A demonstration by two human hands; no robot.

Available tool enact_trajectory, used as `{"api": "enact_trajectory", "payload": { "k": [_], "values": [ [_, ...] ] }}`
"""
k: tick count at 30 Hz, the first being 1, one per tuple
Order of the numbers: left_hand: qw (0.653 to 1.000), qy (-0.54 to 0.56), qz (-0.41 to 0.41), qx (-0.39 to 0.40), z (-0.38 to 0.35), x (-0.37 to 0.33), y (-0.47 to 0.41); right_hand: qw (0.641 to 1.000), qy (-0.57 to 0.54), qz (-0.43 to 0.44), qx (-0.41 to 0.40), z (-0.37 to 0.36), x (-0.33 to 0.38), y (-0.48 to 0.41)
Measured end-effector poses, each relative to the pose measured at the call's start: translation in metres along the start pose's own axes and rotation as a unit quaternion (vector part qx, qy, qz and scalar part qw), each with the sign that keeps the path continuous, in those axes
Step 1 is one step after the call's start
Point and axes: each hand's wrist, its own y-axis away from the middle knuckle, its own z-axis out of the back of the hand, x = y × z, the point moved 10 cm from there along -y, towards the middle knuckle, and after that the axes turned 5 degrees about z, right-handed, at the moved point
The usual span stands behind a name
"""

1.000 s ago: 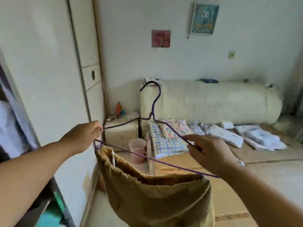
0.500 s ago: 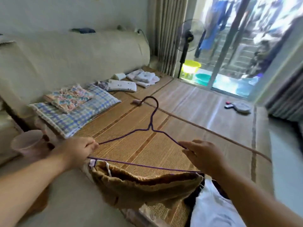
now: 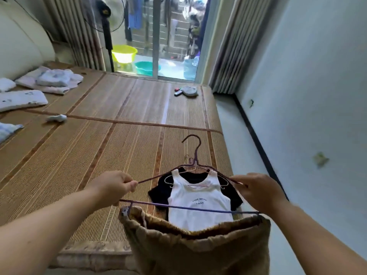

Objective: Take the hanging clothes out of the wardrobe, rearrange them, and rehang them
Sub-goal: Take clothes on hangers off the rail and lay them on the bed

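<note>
Though apart, left hand (image 3: 113, 185), right hand (image 3: 258, 189) round hanger (image 3: 195, 155).

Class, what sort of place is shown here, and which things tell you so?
Probably a home bedroom: a bed covered with a woven mat, folded laundry by its padded headboard, and curtains beside a glass door, with washing hanging outside.

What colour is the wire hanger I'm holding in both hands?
Purple; the hanger shows it best along its bottom bar, in the head view.
</note>
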Motion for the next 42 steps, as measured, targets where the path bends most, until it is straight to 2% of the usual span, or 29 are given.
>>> {"api": "enact_trajectory", "payload": {
  "k": [4, 10, 17, 25, 30, 35, 39, 42],
  "values": [
    [1.000, -0.014, -0.009, 0.014, -0.037, -0.044, -0.034, 0.995, 0.008, -0.079, 0.054, -0.025, -0.069, 0.007],
    [0.997, -0.067, 0.044, 0.002, -0.080, -0.072, -0.108, 0.989, -0.020, -0.108, 0.103, -0.087, -0.154, -0.037],
    [0.986, -0.050, 0.161, -0.008, -0.122, -0.061, -0.219, 0.971, -0.072, -0.120, 0.194, -0.198, -0.231, -0.126],
    [0.965, -0.012, 0.259, -0.030, -0.171, -0.016, -0.334, 0.945, -0.122, -0.183, 0.244, -0.340, -0.292, -0.200],
    [0.959, 0.019, 0.281, 0.001, -0.200, 0.011, -0.367, 0.941, -0.095, -0.171, 0.277, -0.398, -0.299, -0.217],
    [0.962, 0.036, 0.272, 0.012, -0.211, 0.006, -0.365, 0.931, -0.149, -0.187, 0.274, -0.411, -0.289, -0.221],
    [0.968, 0.042, 0.245, 0.028, -0.207, -0.017, -0.333, 0.927, -0.132, -0.122, 0.330, -0.392, -0.248, -0.215],
    [0.972, 0.046, 0.228, 0.019, -0.183, -0.034, -0.300, 0.942, -0.099, -0.021, 0.319, -0.353, -0.188, -0.231]
  ]
}}
